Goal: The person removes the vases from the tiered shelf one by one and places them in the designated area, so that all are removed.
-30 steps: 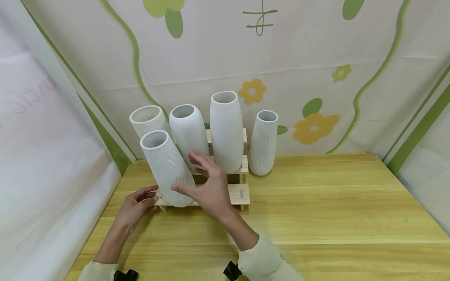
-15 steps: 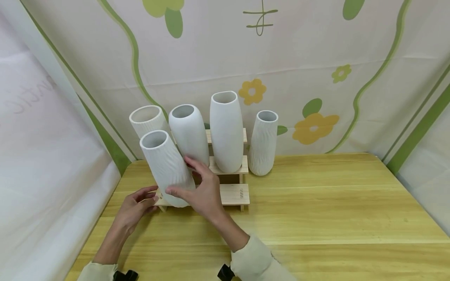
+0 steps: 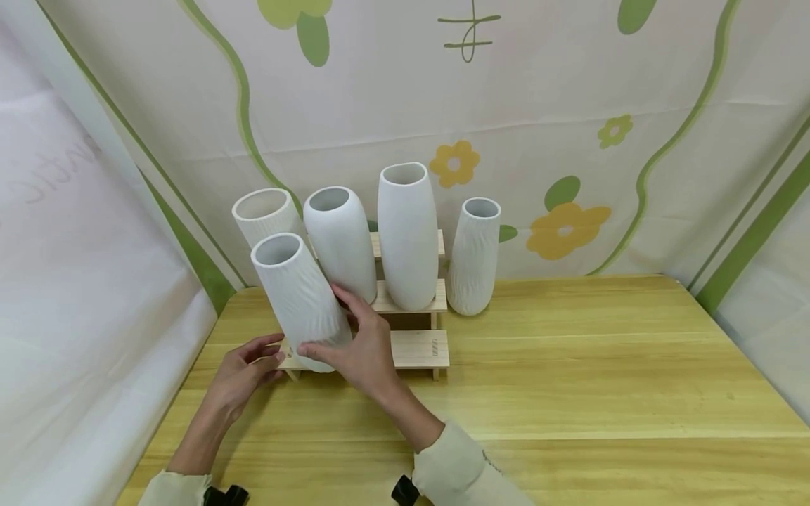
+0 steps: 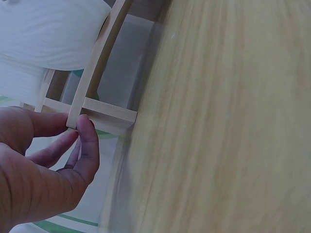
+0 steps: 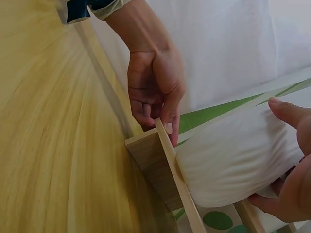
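A white vase with rippled sides (image 3: 302, 302) stands on the lowest step of a tiered wooden stand (image 3: 419, 349), toward its left end. My right hand (image 3: 361, 351) grips this vase low on its right side, thumb across the front and fingers round the back. The right wrist view shows the vase (image 5: 238, 155) between thumb and fingers, its base at the board. My left hand (image 3: 243, 374) pinches the left end of that lowest board; in the left wrist view thumb and fingertips meet at the board's end (image 4: 73, 116).
Behind stand a ribbed vase (image 3: 266, 214), a smooth rounded vase (image 3: 340, 242) and a tall smooth vase (image 3: 408, 239) on the higher steps. Another rippled vase (image 3: 474, 260) stands on the wooden table (image 3: 601, 372), right of the stand. A flowered cloth backdrop (image 3: 538, 84) hangs behind.
My right hand has moved left and closed round the front rippled vase, from an open hand beside it. The left hand and the vases have stayed in place.
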Demonstrator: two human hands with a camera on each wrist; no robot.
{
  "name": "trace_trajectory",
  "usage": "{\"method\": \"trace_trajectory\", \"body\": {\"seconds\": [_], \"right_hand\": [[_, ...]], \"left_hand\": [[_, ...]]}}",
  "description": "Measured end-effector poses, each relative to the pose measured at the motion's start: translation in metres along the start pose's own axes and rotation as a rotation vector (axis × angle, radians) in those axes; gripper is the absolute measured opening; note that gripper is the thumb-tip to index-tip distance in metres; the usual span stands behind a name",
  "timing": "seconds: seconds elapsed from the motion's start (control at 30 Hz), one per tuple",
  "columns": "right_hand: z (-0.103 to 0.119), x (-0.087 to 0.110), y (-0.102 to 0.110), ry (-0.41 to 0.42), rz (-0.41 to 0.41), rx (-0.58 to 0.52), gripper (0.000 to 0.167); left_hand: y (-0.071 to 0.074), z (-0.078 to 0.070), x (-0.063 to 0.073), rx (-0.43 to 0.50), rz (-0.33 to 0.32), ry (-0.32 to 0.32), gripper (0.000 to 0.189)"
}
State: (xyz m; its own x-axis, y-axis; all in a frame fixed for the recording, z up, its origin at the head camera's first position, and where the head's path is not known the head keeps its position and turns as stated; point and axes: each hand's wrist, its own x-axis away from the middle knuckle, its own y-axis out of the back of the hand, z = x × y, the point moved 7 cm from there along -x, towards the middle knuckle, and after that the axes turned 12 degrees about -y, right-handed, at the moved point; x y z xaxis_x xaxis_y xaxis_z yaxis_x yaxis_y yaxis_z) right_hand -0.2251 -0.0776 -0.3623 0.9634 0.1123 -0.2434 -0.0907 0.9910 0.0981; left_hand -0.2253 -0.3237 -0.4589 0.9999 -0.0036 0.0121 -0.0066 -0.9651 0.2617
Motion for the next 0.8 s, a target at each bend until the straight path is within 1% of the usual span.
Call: {"method": "trace_trajectory", "body": {"seconds": [0.13,0.43,0.6,0.8], "right_hand": [[-0.0021,0.0006,-0.0012,0.0,-0.016,0.034,0.095],[-0.0039,0.0004,-0.0006,0.013,-0.026,0.07,0.093],[-0.0034,0.0001,0.001,0.025,-0.015,0.053,0.091],[-0.003,-0.0002,0.0052,-0.004,0.004,0.02,0.092]], "left_hand": [[0.0003,-0.0001,-0.0005,-0.002,-0.002,-0.004,0.055],[0.0006,-0.001,-0.0004,-0.01,-0.002,-0.005,0.055],[0.0003,-0.0008,0.0002,-0.011,0.003,0.002,0.056],[0.0001,-0.0022,0.0011,-0.017,0.002,0.001,0.055]]}}
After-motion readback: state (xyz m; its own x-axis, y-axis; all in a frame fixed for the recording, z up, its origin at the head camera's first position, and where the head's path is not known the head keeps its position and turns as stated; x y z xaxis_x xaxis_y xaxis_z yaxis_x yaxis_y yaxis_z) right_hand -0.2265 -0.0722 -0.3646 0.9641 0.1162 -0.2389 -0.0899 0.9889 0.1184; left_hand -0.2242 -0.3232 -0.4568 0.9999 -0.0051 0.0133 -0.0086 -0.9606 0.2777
